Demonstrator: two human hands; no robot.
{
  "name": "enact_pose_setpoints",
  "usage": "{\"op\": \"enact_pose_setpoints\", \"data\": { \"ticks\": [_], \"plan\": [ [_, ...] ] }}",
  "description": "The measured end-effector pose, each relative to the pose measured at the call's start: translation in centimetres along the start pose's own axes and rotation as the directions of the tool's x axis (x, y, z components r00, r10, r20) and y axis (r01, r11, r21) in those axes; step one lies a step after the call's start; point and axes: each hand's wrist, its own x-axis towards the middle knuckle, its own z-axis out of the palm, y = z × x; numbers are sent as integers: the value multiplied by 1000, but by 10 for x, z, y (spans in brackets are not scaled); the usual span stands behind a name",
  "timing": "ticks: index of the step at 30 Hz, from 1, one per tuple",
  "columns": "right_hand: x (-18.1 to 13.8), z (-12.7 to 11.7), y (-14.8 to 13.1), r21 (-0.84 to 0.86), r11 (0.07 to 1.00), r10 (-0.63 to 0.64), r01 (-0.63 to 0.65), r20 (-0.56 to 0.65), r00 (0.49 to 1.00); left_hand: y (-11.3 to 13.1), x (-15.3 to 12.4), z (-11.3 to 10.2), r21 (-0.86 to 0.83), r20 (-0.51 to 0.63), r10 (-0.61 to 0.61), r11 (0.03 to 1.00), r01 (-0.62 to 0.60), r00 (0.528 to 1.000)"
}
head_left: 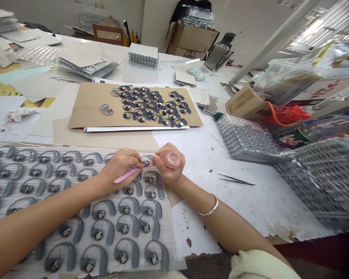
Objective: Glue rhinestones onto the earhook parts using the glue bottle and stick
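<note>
My left hand (120, 166) is closed in a pinch on a thin pink stick (127, 175), its tip touching a small grey curved part (147, 159) at the top right of a white corrugated sheet (168, 232). Rows of several grey hook-shaped parts (125, 226), each with a small round piece, cover that sheet. My right hand (168, 162) is a fist next to the same part, fingers wrapped round something I cannot make out. A silver bangle (211, 209) sits on my right wrist.
A brown cardboard sheet (84, 108) farther back carries several dark finished parts (151, 106) and one loose grey part (106, 110). Black tweezers (235, 179) lie on the white table to the right. Clear blister trays (244, 139) and boxes (192, 38) crowd the right and back.
</note>
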Motion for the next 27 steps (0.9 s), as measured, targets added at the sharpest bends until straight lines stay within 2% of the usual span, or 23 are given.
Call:
{"op": "enact_pose_setpoints", "data": {
  "ticks": [5, 10, 13, 27],
  "plan": [
    [-1, 0, 2, 9, 1000, -6, 6, 2, 1000, 0, 2, -2, 4, 39, -19, 1000, 19, 999],
    [-1, -1, 3, 43, 996, -76, 76, -7, 997, -1, 4, -2, -42, 93, -93, 994, 97, 991],
    [-2, 0, 2, 38, 997, -72, 72, -2, 997, -2, 6, -3, -84, 117, -120, 988, 130, 986],
    [-1, 0, 0, 50, 993, -108, 108, -3, 994, -3, 6, -3, -98, 108, -129, 985, 140, 986]
  ]
}}
